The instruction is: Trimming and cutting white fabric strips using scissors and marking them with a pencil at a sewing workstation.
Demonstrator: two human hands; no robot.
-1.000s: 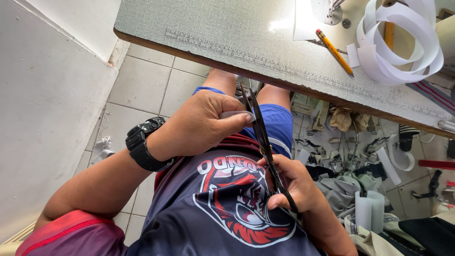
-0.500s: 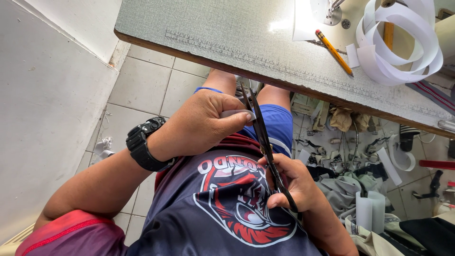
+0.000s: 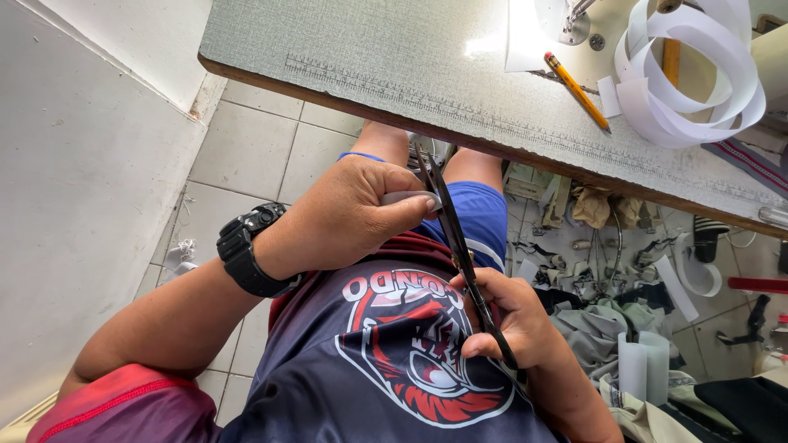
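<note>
You're sitting in a small sewing workshop: the counter (image 3: pixel 369 57) carries a measuring scale along its front edge, a pencil (image 3: pixel 576 90) and loops of white tape (image 3: pixel 698 74), part of a sewing machine (image 3: pixel 574 20) stands at its back, and fabric scraps (image 3: pixel 599 320) litter the tiled floor (image 3: pixel 254 148)

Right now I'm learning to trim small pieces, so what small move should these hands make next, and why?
Probably close the scissors in one short snip. The left hand pinches a small pale strip right against the blades, and the right hand already grips the handles. Keep the left thumb back, since it sits close to the blade.
</note>
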